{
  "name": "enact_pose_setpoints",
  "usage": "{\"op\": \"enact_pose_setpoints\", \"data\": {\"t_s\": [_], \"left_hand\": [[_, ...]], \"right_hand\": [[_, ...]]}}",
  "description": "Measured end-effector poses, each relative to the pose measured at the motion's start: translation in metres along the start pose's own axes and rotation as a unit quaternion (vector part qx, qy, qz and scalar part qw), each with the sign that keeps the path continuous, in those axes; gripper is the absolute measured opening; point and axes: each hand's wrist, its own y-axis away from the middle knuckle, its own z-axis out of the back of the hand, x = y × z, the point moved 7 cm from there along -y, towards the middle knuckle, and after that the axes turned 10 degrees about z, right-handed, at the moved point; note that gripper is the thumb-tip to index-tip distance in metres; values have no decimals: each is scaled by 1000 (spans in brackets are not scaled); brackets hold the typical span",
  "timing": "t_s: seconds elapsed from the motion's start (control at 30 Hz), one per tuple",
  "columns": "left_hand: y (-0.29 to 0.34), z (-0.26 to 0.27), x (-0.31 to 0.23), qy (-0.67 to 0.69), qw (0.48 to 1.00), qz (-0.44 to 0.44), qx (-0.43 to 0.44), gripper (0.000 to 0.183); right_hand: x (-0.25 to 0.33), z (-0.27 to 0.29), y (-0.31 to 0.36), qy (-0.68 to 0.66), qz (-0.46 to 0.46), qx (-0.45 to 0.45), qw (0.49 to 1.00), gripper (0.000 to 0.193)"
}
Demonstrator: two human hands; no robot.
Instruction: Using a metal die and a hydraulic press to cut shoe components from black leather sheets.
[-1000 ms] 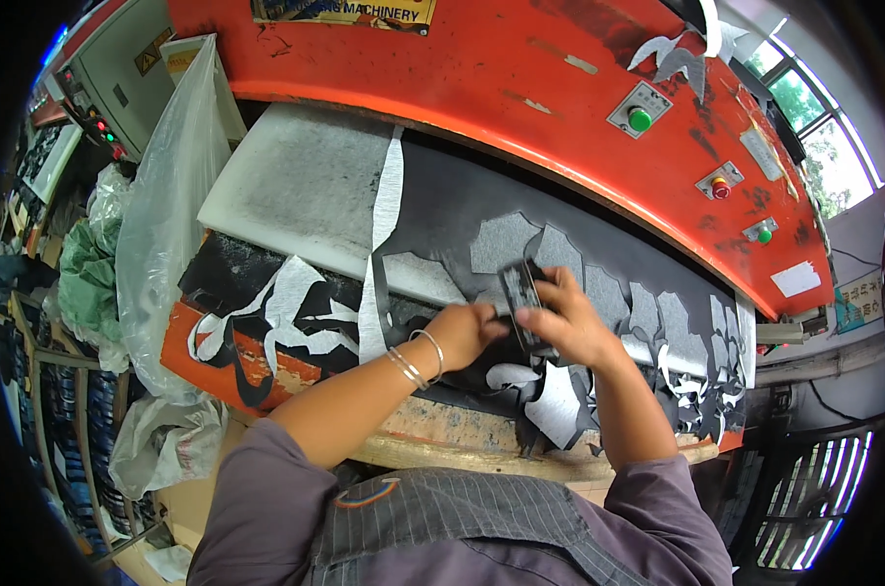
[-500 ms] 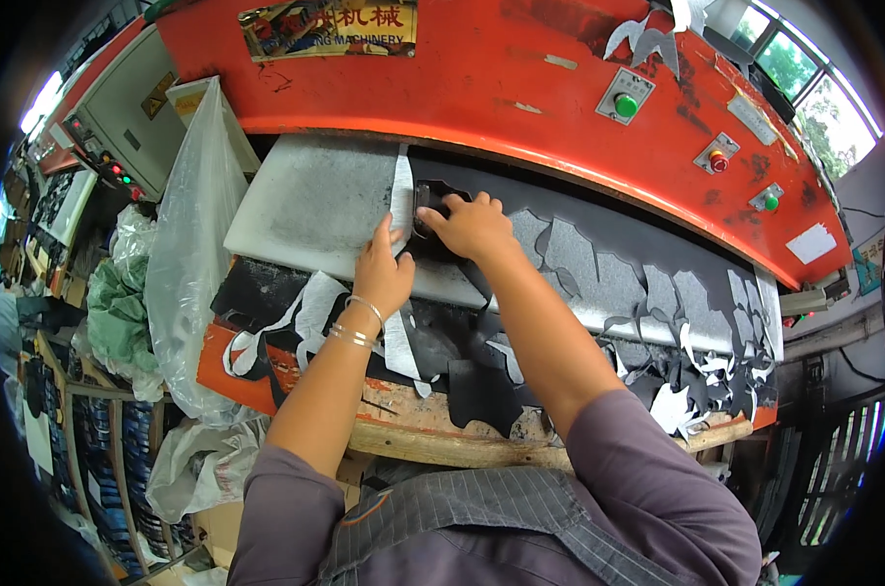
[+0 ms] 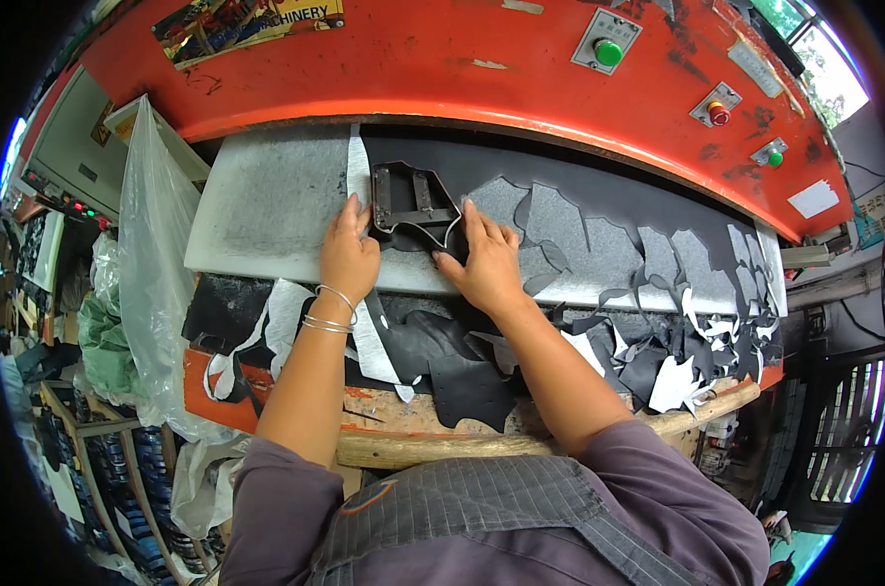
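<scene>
Metal frame (image 3: 418, 217) lies on the black sheet (image 3: 579, 174) over the white board (image 3: 267, 195), just beside a pale strip (image 3: 357, 166). The left hand (image 3: 352, 249) is at the frame's left edge; whether it pinches cannot be told. The right hand (image 3: 488, 262) is spread, thumb apart from fingers, by the right end.

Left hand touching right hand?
Apart. The head view shows the left hand by the metal cutter's left side and the right hand by its right, with pale board visible between them.
</scene>
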Motion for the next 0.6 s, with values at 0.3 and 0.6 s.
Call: {"op": "enact_pose_setpoints", "data": {"t_s": [0.3,0.6], "left_hand": [[2,10,-9,56,997,44,16,59],[-4,18,-5,72,997,23,-13,60]], "right_hand": [[9,6,0,16,36,3,999,85],[10,13,0,-32,39,-8,999,90]]}}
